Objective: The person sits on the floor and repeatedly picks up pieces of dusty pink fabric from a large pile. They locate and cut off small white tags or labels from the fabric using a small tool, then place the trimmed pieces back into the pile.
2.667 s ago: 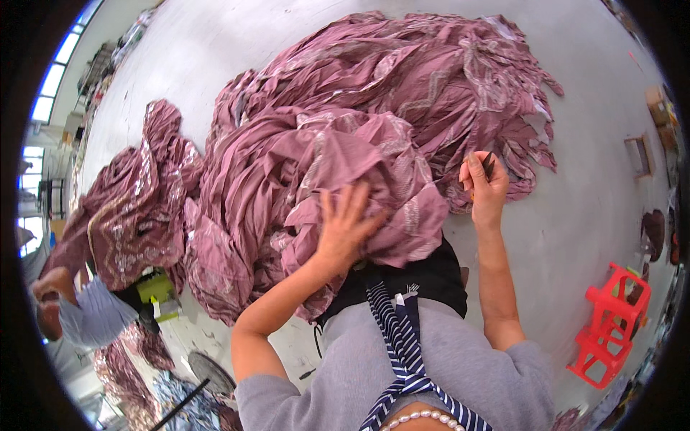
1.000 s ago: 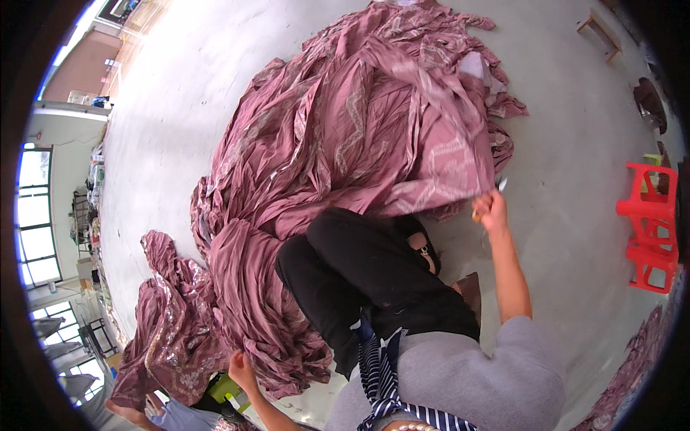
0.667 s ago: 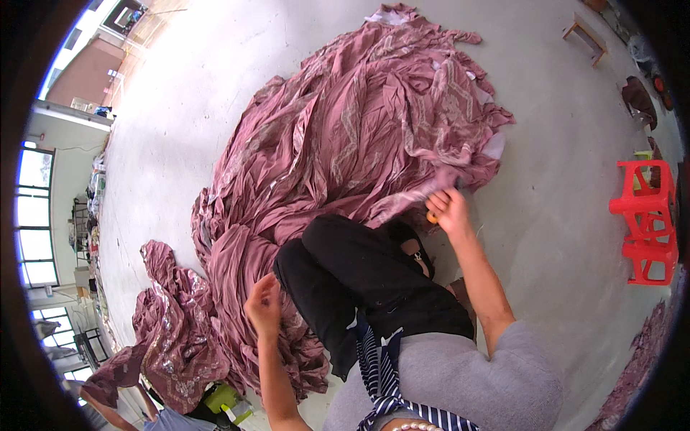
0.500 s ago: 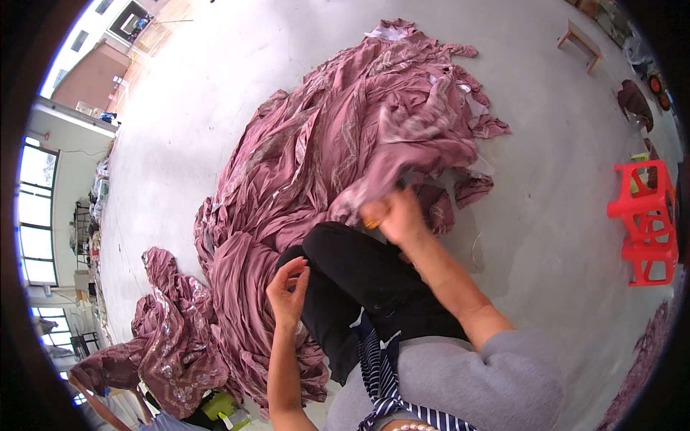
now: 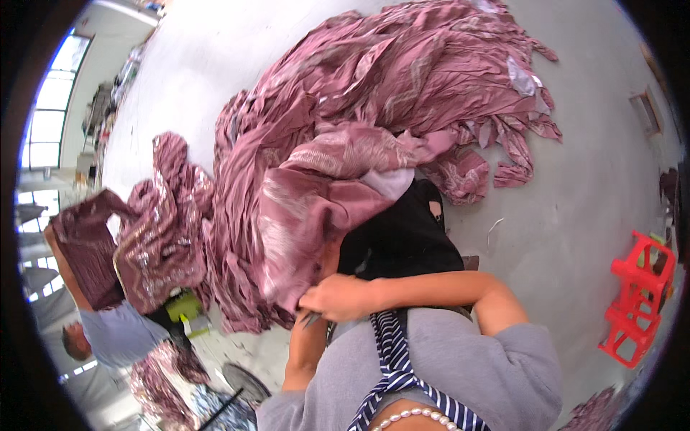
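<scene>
A large pink-mauve cloth (image 5: 323,190) with pale woven patterns lies in folds over my lap and left side. At its near edge my right hand (image 5: 343,297) is closed, the cloth against its fingertips. A small dark pointed tool (image 5: 310,319), which looks like scissors, sticks out below those fingers. My left forearm (image 5: 303,352) runs up behind the right hand. A patch of my left hand or wrist (image 5: 330,258) shows at the cloth's edge; its fingers are hidden under the fabric. Black trousers (image 5: 402,237) cover my legs.
More of the same cloth (image 5: 424,65) is heaped on the grey floor (image 5: 575,194) ahead. Red plastic stools (image 5: 636,302) stand at the right. At the far left another person (image 5: 118,334) handles dark mauve sequinned cloth (image 5: 165,237). A thin white strand (image 5: 494,230) lies on the floor.
My right hand has come left and nearer, bringing cloth over my lap. My left hand, open and bare before, is now mostly under fabric. The view has shifted.
</scene>
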Motion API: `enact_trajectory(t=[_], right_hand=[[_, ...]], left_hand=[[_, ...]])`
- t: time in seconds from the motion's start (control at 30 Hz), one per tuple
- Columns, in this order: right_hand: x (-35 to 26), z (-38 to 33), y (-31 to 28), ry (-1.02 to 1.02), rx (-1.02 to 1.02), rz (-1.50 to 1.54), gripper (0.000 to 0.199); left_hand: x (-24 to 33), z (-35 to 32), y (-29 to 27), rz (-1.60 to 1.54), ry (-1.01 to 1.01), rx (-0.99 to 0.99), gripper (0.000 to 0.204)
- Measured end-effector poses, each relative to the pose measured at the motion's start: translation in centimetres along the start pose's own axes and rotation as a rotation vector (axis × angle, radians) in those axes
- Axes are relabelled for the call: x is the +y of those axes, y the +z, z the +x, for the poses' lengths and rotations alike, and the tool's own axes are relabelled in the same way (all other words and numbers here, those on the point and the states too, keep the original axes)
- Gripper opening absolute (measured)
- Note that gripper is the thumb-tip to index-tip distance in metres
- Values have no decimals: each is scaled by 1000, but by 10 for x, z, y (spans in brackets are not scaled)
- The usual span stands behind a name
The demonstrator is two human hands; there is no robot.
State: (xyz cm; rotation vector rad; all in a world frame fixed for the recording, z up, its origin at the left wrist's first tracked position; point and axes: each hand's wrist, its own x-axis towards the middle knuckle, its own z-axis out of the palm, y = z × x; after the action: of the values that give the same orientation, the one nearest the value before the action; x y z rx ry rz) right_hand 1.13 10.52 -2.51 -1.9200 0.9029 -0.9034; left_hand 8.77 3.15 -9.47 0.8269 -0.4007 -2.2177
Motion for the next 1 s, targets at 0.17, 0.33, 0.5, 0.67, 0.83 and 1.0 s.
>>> enact_trajectory(t=[0.17, 0.33, 0.5, 0.67, 0.83, 1.0], right_hand=[[-16, -43, -77, 68, 413, 88, 34], [8, -76, -126, 278, 897, -320, 31], [42, -116, -114, 568, 464, -397, 32], [30, -134, -103, 566, 382, -202, 31], [22, -145, -92, 425, 235, -127, 20], [6, -142, -86, 371, 95, -64, 14]], left_hand=[[-3, -5, -54, -217, -235, -141, 36], [4, -71, 5, 15, -140, -40, 47], [20, -86, -28, 995, -237, 168, 33], [107, -94, 0, 1765, -166, 45, 22], [107, -37, 64, 1440, 437, 144, 20], [87, 74, 93, 1836, 937, -44, 29]])
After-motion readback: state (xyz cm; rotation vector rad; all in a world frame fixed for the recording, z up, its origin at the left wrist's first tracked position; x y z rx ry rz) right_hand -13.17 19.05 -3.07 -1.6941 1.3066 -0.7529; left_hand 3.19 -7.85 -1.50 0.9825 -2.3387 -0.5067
